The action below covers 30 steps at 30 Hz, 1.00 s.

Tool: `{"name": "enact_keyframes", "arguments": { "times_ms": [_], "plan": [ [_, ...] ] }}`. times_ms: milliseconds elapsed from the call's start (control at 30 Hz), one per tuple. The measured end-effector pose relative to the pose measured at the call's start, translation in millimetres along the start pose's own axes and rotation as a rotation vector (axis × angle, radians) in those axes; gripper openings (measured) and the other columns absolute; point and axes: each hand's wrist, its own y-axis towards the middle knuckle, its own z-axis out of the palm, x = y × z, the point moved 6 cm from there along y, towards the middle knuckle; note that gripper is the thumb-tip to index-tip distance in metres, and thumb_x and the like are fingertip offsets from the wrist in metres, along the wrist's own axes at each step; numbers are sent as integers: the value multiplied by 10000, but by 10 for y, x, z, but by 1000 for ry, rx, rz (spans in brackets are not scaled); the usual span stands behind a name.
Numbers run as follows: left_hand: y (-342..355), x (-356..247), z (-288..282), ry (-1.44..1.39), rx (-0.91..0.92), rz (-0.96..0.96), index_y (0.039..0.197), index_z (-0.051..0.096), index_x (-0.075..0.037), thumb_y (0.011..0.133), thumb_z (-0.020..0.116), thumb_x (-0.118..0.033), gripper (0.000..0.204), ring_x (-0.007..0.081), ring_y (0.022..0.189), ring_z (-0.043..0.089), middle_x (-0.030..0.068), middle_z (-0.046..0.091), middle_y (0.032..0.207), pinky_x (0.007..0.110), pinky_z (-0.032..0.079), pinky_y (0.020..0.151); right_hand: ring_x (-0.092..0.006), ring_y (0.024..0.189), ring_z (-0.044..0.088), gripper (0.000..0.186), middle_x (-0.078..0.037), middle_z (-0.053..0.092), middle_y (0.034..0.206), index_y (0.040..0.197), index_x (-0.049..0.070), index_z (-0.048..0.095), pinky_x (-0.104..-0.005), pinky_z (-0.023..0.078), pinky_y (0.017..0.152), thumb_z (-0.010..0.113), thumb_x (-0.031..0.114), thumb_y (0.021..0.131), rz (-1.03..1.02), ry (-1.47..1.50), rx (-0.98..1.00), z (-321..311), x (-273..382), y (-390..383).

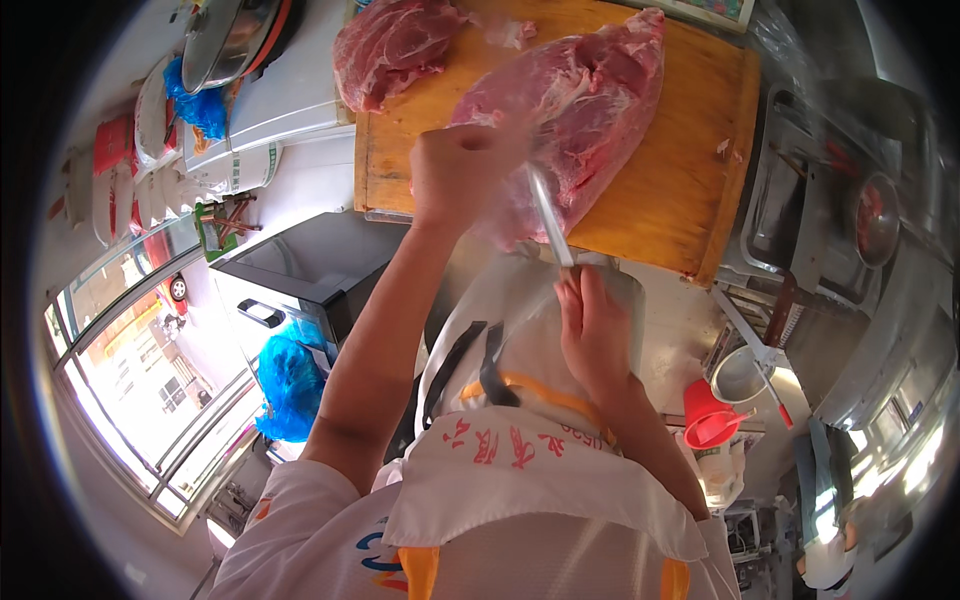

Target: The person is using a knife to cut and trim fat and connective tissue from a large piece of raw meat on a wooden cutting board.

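Observation:
A large slab of raw meat (580,105) lies on the wooden cutting board (670,190), pink-red with white fat and membrane. My right hand (595,325) is closed round the handle of a knife (548,215). Its slim, shiny blade points away from me, and the tip end reaches the near part of the slab. At the slab's left edge is my left hand (448,175), curled like a fist. A blurred patch covers its fingertips, so what they grip cannot be made out.
A second piece of raw meat (390,50) sits at the board's far left. Metal trays (765,240) stand right of the board, with a metal bowl (877,220) beyond. A blue plastic bag (290,380) hangs at left; a red plastic scoop (712,415) is low at right.

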Motion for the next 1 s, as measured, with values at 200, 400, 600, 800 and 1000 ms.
{"name": "enact_keyframes", "arguments": {
  "times_ms": [200,400,600,800,1000],
  "plan": [
    [47,86,-79,-4,16,13,800,775,16,861,797,-88,122,31,576,524,-42,613,644,252,388,529,-422,827,726,152,-193,732,976,1163,50,593,-484,576,676,638,189,1122,10,134,-81,-227,213,-61],
    [33,56,-110,-4,8,16,791,772,-1,867,797,-95,124,30,575,513,-42,604,637,254,372,524,-426,894,735,131,-189,733,989,1107,52,571,-508,583,710,610,176,1129,53,41,69,41,139,72],
    [76,134,-187,41,28,5,809,781,-9,871,810,-96,111,21,595,507,-48,620,659,250,365,526,-441,840,721,148,-195,730,936,1135,46,587,-514,573,684,625,188,1122,-1,143,-38,-165,361,-4],
    [92,148,-212,40,27,11,836,804,-9,870,810,-99,96,24,599,515,-45,642,676,244,373,527,-437,840,721,151,-197,718,925,1171,36,599,-486,573,677,628,174,1120,43,-20,0,85,171,97],
    [56,90,-242,29,55,-57,861,816,-1,856,814,-83,82,27,596,519,-31,670,690,242,384,531,-391,810,726,132,-189,725,972,1191,17,633,-451,578,693,629,124,1114,15,115,-64,-98,380,-2]
  ]
}}
